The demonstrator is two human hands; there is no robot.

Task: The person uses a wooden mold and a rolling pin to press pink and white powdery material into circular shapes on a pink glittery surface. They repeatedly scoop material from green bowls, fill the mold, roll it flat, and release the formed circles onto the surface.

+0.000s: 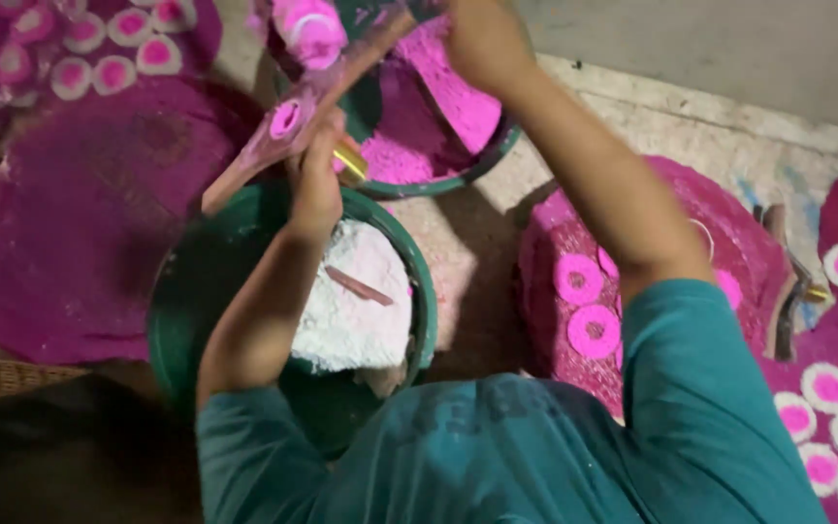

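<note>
Over the green tubs, the left hand (314, 180) pinches a stiff, powder-slick wooden mould (288, 121); the right hand's (482, 39) grip cannot be told.

left hand (317, 180) fisted, right hand (482, 39) raised

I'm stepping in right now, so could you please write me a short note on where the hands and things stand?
Left hand: fingers closed on a small brass tube, against a pink-stained wooden tool.
Right hand: at the tool's upper end, grip unclear.
Below: green tub of white powder; beyond it, a green tub of pink powder.
Done: pink rings and white-rimmed pink discs lie on pink-dusted mats at both sides.
Left: one pink piece sits on the tool.
</note>
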